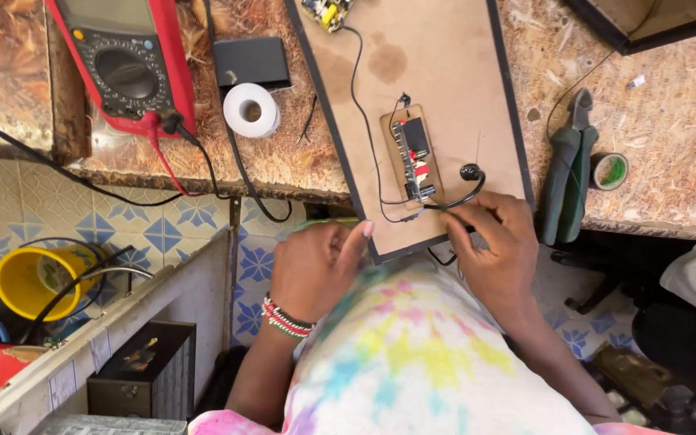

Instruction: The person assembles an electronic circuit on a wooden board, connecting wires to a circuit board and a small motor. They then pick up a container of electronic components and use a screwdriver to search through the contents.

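The small circuit board (414,159) lies on the brown panel (445,72), near the panel's lower edge. The right hand (499,246) sits just below the board, fingers pinched on the black cable (462,196) that curves off the board's lower end. The left hand (320,262) is loosely curled at the panel's lower left corner, thumb raised; any grip cannot be determined. Green-handled pliers (569,165) lie right of the panel.

Soft, even daylight falls on my tabletop (670,161), bright enough that the white tape roll (251,109) nearly washes out, and shadows under my hands are faint. My left hand (316,266) and tie-dye shirt (420,362) look smeared and out of focus, while the floor below sits dimmer.
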